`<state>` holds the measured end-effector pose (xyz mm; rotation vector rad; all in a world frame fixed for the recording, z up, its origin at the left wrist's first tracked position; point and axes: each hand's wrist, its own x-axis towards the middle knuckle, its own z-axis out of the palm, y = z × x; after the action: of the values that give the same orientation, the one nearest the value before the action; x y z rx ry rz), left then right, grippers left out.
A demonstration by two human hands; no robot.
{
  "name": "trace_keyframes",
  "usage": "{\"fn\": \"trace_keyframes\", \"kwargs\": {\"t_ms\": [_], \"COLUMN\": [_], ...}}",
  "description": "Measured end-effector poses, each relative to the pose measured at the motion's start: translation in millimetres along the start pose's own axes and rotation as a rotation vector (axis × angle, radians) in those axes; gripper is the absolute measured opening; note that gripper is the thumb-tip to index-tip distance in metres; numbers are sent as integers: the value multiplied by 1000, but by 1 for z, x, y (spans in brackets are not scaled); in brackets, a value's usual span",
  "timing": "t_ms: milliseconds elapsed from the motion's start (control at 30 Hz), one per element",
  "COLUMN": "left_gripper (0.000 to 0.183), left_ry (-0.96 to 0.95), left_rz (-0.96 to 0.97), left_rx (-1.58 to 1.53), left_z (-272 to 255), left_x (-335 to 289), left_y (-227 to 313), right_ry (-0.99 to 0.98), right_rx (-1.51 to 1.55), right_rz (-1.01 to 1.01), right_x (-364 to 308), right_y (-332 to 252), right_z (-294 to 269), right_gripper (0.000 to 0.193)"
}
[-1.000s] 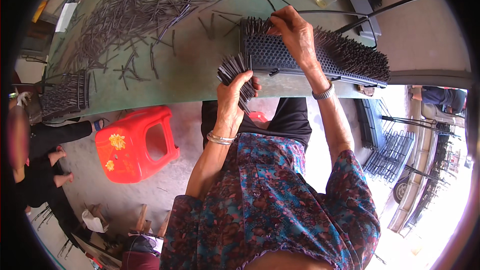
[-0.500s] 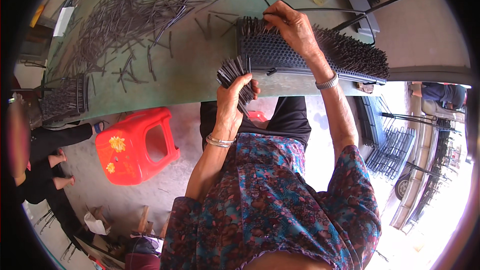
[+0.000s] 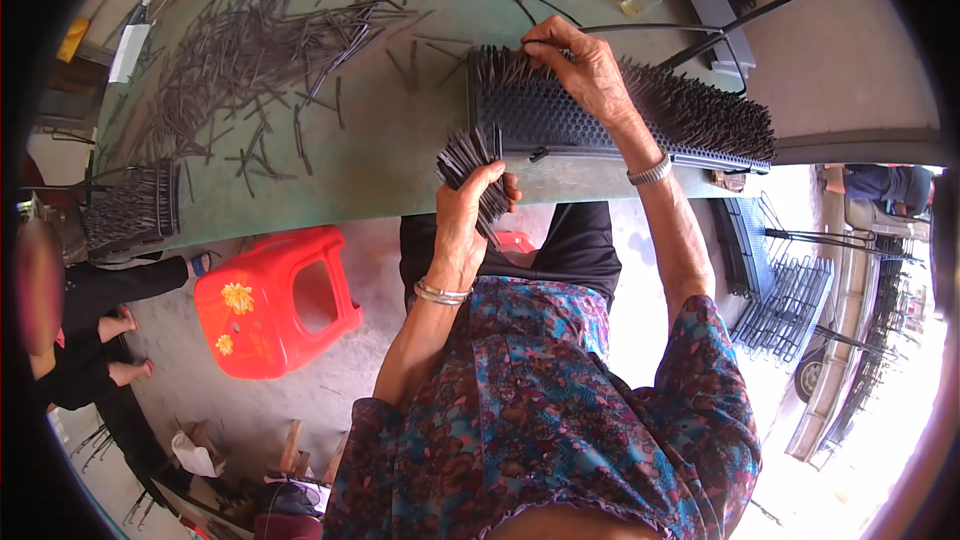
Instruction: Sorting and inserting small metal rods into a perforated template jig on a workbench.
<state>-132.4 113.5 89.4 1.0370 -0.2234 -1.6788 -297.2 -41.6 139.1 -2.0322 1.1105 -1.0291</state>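
Perforated block (image 3: 570,132), far rows (image 3: 695,105) filled, near holes (image 3: 520,115) bare; my left hand (image 3: 468,205) grips dark sticks (image 3: 464,158), right hand (image 3: 590,68) pinched closed, contents indiscernible.

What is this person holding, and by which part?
The left hand grips a bundle of thin dark sticks around its middle. The right hand is pinched together at the perforated rack; whether it holds a stick cannot be told.

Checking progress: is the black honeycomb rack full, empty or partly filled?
The rack is partly filled: dark strips stand along it, but bare holes show toward you.
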Motion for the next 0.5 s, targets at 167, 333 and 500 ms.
{"fn": "trace_keyframes", "kwargs": {"t_ms": [167,333,500], "left_gripper": [18,19,18], "left_ry": [-2,-21,-25], "left_rz": [-16,-13,-8], "left_rx": [11,9,8], "left_z": [2,1,0], "left_x": [0,-1,0], "left_y": [1,0,0], "right_ry": [-53,-87,-153], "right_rx": [0,-73,-28], "right_rz": [79,78,54], "right_x": [-1,6,8], "right_y": [-3,-4,-9], "right_z": [-1,-8,-10], "right_gripper": [10,9,9]}}
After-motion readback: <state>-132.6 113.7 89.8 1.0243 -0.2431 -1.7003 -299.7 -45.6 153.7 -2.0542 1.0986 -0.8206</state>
